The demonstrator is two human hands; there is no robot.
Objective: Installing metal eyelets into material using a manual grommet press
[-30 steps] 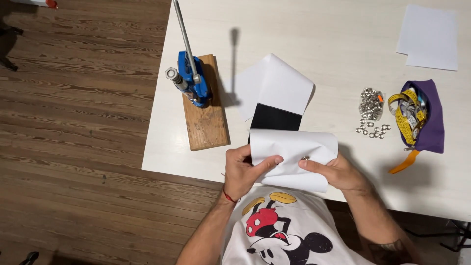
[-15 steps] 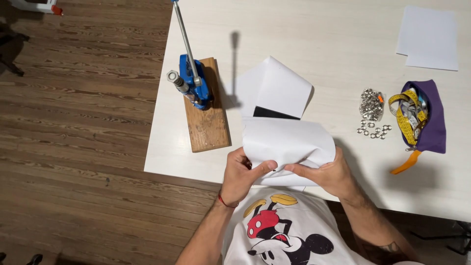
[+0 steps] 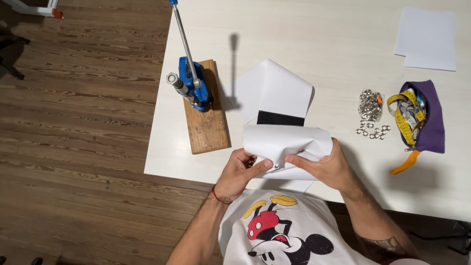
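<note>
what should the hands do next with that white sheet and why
Probably carry the white sheet left to the blue lever press. Both the left hand and right hand pinch its folded edge, where a small metal ring seems seated, and the press stands unused beside them on its wooden block.

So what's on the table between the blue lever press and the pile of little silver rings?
In the head view, between blue press and silver rings lies folded white sheet with black strip.

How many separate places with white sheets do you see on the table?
3: folded white sheet in both hands, sheet over black piece behind it, sheets at far right corner. More may be hidden.
</note>
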